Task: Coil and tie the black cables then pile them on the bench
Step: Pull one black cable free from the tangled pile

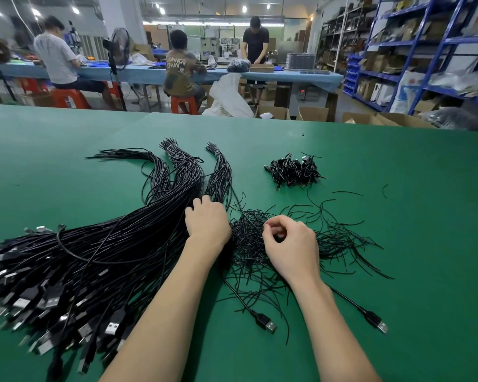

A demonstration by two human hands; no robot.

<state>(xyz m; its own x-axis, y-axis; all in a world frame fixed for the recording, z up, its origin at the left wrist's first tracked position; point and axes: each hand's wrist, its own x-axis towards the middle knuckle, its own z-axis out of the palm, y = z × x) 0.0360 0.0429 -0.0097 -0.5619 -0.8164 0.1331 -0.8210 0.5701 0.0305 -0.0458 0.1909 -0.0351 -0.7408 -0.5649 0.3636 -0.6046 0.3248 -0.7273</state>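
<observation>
USB plugs (53, 299): nearest the camera at lower left; they form the connector end of the large cable bundle and fan toward the bench edge.
Cable bundle (116, 244): uncoiled black cables lying across the green bench (398, 216), tails splaying toward the far side in three tied tufts.
Left hand (206, 221): rests on the bundle where it narrows; fingers curl down into the strands. Whether one cable is already pinched cannot be told.
Right hand (290, 244): over the heap of thin ties (260, 244); thumb and forefinger are curled together as if pinching a tie, though the tie itself is too thin to confirm.
Loose cables (265, 323): two lie apart from the bundle, plugs toward the camera, on either side of the right forearm.
Finished pile (293, 170): small coiled, tied cables, well apart on the far right of the bundle.
Step in hand (judgement): selecting one cable and one tie.
Procedure: separate a single strand before lifting so neighbours do not drag; draw it out along its length.
Procedure: take only one tie; shake off any clinging ones.
Caution: tangling is likely at the narrow waist of the bundle.
</observation>
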